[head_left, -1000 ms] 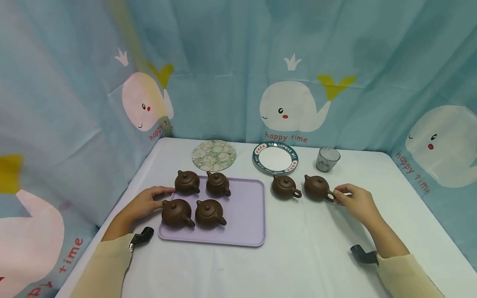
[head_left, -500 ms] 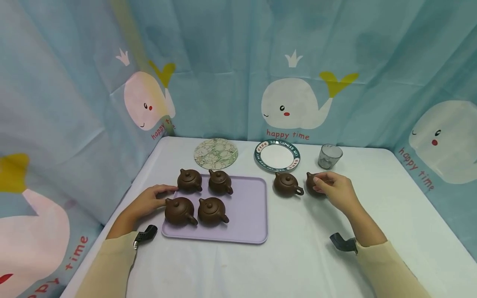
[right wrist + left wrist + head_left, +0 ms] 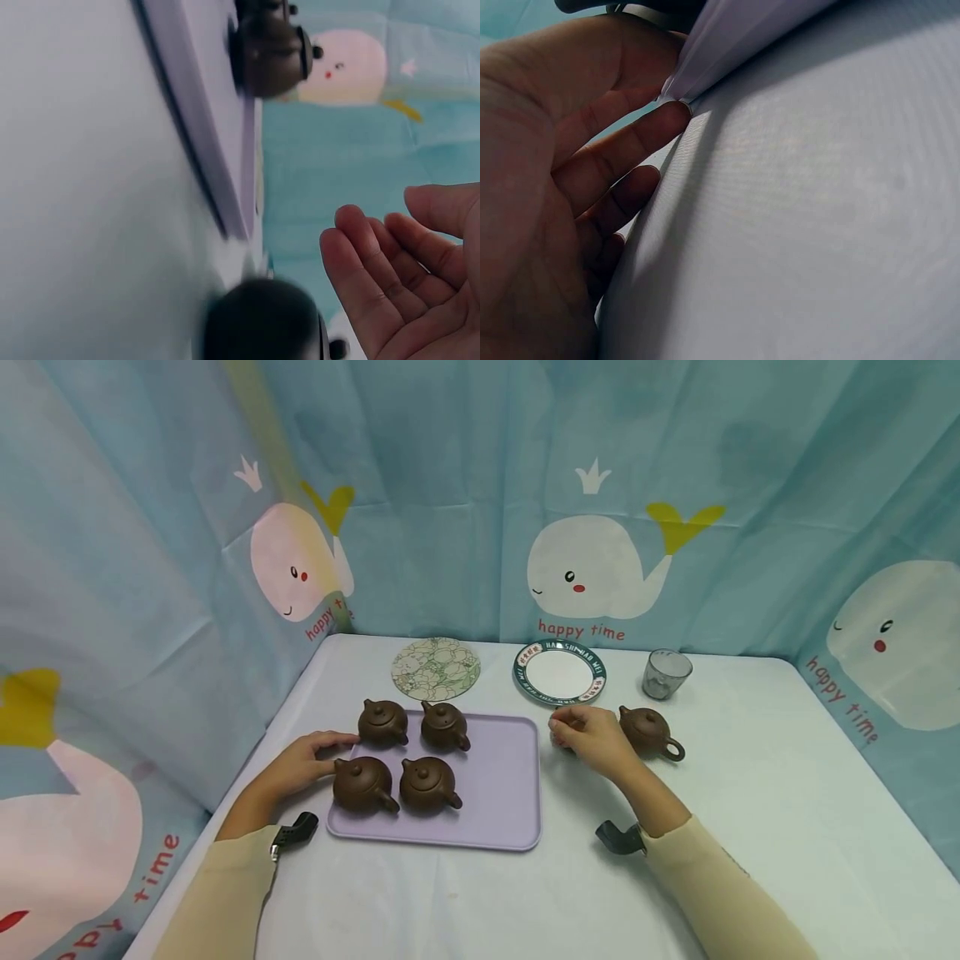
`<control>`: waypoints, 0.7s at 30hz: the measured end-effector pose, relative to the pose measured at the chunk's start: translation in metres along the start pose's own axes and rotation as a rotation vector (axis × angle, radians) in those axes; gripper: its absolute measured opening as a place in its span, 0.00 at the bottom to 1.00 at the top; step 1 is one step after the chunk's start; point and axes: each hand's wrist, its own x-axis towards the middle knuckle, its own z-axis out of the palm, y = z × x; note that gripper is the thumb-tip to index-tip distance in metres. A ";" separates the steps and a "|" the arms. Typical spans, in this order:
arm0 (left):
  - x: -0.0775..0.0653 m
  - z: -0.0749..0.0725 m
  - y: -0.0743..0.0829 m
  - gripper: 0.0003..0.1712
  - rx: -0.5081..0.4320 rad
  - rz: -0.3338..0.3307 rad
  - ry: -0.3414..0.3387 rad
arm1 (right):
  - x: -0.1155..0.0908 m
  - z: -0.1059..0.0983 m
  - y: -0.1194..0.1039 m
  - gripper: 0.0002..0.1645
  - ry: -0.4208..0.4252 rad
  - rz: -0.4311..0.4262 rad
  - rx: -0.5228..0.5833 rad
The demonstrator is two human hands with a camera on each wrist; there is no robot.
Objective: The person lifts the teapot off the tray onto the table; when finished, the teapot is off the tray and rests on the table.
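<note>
My left hand (image 3: 300,764) rests its thumb and index fingertips at the left rim of a lilac tray (image 3: 498,785); its other fingers hang loosely curved beside the rim in the left wrist view. Several brown teapots stand on the tray's left half, one front teapot (image 3: 363,785) close to that thumb. My right hand (image 3: 596,739) hovers right of the tray, over a teapot (image 3: 262,326) that it mostly hides in the head view. Its fingers are loosely bent with the thumb apart, holding nothing. To its right another teapot (image 3: 647,732) stands on the white cloth, handle toward the front right.
Along the back lie a round green-patterned mat (image 3: 436,669) and a plate (image 3: 559,699) with a dark green rim. Right of them stands a clear glass (image 3: 666,674). Blue whale-print curtains (image 3: 450,543) enclose the table at the back and sides.
My right hand has left the right-hand teapot's handle and travelled left over that teapot to the one nearer the tray. The left hand keeps its place at the tray; the view shifts slightly.
</note>
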 end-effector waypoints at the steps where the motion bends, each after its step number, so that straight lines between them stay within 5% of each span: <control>1: 0.000 0.000 0.000 0.26 0.001 -0.003 0.000 | 0.002 0.004 -0.002 0.12 -0.008 -0.007 0.004; 21: 0.000 0.001 -0.001 0.26 0.005 -0.019 0.013 | 0.037 0.068 -0.026 0.08 -0.144 -0.108 -0.023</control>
